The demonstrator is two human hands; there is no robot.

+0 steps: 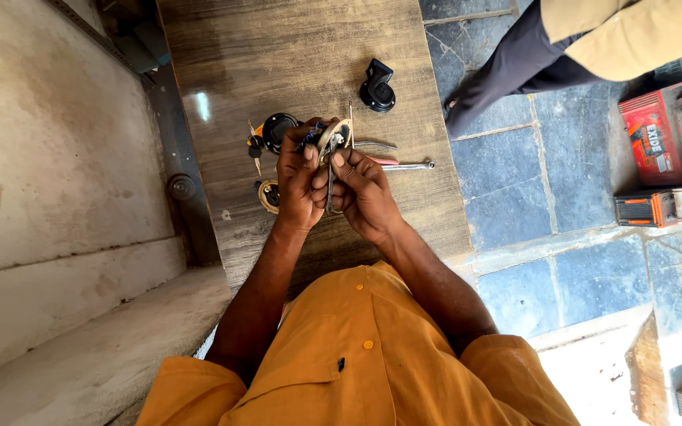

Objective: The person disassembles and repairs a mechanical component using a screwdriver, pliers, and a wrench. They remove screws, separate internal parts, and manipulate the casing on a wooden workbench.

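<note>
Over a wooden table [294, 55] both my hands meet on a small metal switch part [331, 142] with a round cream-coloured face and wires. My left hand [300, 177] grips it from the left, thumb up against it. My right hand [363, 193] pinches it from the right with thumb and fingers. Beneath the hands lie a black round lock part with keys [268, 134], a round brass-rimmed piece [267, 195], pliers [376, 145] and a metal spanner [408, 166]. How the part is joined inside my fingers is hidden.
A black knob-like part [377, 88] stands farther up the table. Another person's legs [515, 59] stand on the stone floor at upper right. A red battery box [653, 134] and an orange-grey box [661, 207] sit at the right. A concrete wall [49, 158] runs along the left.
</note>
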